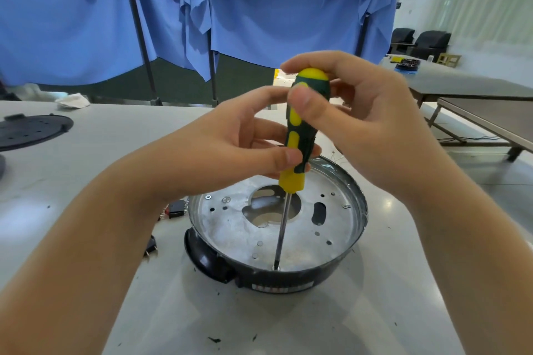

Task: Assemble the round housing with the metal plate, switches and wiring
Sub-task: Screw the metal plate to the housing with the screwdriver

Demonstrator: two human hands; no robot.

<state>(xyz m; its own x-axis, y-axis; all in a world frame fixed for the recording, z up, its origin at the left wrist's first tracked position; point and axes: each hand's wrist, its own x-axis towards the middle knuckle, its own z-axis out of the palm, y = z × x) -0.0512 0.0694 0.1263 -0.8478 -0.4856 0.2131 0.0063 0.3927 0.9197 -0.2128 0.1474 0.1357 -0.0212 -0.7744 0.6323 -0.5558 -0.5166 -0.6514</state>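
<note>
The round black housing (pixel 259 279) sits on the grey table, with the silver metal plate (pixel 230 228) lying inside it. A yellow and green screwdriver (pixel 302 135) stands nearly upright, its tip on a screw at the plate's near edge. My right hand (pixel 354 112) grips the top of the handle with thumb and fingers. My left hand (pixel 239 144) pinches the lower handle between thumb and fingers. A black switch part (pixel 176 208) with red wiring lies just left of the housing, partly hidden by my left wrist.
A black plug piece (pixel 151 246) lies on the table left of the housing. A black perforated round lid (pixel 31 130) rests at the far left, a white cloth (pixel 72 101) behind it. Blue drapes hang at the back. Another table (pixel 461 83) stands to the right.
</note>
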